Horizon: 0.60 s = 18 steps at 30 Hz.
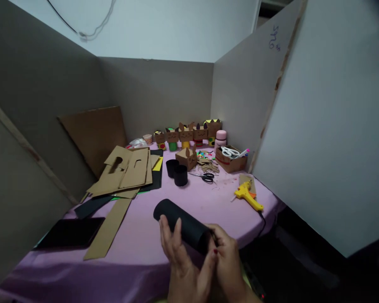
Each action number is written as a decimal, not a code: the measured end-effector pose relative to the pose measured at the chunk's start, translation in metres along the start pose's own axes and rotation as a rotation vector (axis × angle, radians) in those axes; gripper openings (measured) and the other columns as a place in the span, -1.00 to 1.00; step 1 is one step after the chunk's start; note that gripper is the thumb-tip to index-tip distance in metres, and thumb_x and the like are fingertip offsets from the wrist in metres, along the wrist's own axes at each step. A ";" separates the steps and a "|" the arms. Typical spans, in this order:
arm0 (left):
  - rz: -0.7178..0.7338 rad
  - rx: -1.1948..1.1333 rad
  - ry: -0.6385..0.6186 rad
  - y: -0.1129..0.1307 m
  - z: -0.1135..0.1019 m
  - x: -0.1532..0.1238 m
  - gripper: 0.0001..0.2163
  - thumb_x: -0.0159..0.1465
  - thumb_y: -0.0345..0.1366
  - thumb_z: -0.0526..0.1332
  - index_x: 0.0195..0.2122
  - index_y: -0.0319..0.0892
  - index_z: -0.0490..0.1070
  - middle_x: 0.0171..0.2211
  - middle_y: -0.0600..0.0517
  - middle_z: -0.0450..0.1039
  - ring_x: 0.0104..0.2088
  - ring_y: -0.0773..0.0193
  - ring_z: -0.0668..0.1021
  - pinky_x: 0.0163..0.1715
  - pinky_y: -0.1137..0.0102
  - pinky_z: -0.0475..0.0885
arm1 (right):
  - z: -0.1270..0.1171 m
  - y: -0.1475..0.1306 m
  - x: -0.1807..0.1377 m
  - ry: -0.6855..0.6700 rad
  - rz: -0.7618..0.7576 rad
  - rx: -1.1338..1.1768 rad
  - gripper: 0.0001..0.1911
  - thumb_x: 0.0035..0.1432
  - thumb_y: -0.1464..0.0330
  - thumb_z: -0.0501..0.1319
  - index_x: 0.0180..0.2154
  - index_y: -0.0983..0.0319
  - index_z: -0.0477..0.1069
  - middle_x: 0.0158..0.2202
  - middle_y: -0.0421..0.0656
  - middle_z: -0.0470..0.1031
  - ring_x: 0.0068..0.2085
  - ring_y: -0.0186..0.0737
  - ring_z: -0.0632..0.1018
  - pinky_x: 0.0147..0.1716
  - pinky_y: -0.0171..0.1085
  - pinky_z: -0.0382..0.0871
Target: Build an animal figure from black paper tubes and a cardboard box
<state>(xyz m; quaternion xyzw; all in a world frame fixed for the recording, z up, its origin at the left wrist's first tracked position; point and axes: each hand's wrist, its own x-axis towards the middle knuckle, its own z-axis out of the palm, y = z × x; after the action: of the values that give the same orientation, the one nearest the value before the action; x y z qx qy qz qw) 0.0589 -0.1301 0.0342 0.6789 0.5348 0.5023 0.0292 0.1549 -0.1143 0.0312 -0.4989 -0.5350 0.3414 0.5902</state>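
A black paper tube lies rolled up over the front of the purple-covered table. My left hand cradles it from below, fingers curled up around its side. My right hand pinches the tube's near end. Both hands are closed on the tube.
Two short black tubes stand mid-table. Cut cardboard sheets and black paper lie left. Black scissors, a yellow glue gun, a tool box with white scissors and a row of cardboard figures sit behind. Partition walls enclose the table.
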 end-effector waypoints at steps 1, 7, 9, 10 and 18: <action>0.007 0.020 0.008 -0.001 0.004 0.001 -0.28 0.24 -0.39 0.13 0.30 -0.07 -0.32 0.35 -0.19 -0.49 0.32 -0.09 -0.20 0.16 -0.15 0.00 | 0.002 0.000 -0.001 -0.006 -0.003 0.019 -0.75 0.15 0.32 0.06 -0.26 0.27 0.46 -0.38 -0.09 0.56 -0.36 -0.19 0.54 -0.38 -0.35 0.39; 0.016 0.009 -0.064 -0.017 0.013 -0.006 -0.33 0.25 -0.59 -0.08 0.32 -0.03 -0.35 0.37 -0.06 -0.40 0.32 0.00 -0.17 0.20 -0.03 0.01 | 0.001 0.005 0.000 0.045 0.052 0.074 -0.78 0.17 0.32 0.07 -0.26 0.26 0.44 -0.32 -0.07 0.57 -0.32 -0.19 0.55 -0.31 -0.34 0.41; 0.024 -0.002 -0.067 -0.019 0.012 -0.008 -0.34 0.26 -0.58 -0.08 0.32 -0.03 -0.35 0.37 -0.05 -0.37 0.32 0.02 -0.15 0.21 -0.01 0.00 | 0.000 0.006 0.002 0.047 0.068 0.086 -0.78 0.17 0.31 0.07 -0.28 0.26 0.44 -0.34 -0.07 0.56 -0.33 -0.20 0.54 -0.32 -0.34 0.40; 0.038 0.008 -0.063 -0.019 0.012 -0.009 -0.34 0.27 -0.56 -0.06 0.32 -0.05 -0.36 0.37 -0.06 -0.38 0.32 0.02 -0.16 0.22 -0.01 -0.02 | -0.001 0.005 0.002 0.050 0.071 0.091 -0.78 0.17 0.30 0.07 -0.28 0.26 0.44 -0.34 -0.07 0.56 -0.33 -0.20 0.54 -0.32 -0.34 0.39; 0.172 0.137 -0.076 -0.024 0.015 -0.008 -0.36 0.27 -0.61 -0.11 0.32 -0.10 -0.35 0.36 -0.02 -0.26 0.32 0.13 -0.13 0.24 0.06 -0.08 | -0.001 0.006 0.003 0.059 0.096 0.144 -0.76 0.17 0.26 0.09 -0.27 0.27 0.44 -0.34 -0.08 0.54 -0.36 -0.20 0.50 -0.37 -0.33 0.37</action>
<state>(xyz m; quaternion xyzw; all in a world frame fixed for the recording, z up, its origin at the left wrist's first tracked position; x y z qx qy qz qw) 0.0536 -0.1187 0.0080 0.7412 0.5061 0.4391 -0.0403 0.1571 -0.1099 0.0264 -0.4902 -0.4669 0.3921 0.6229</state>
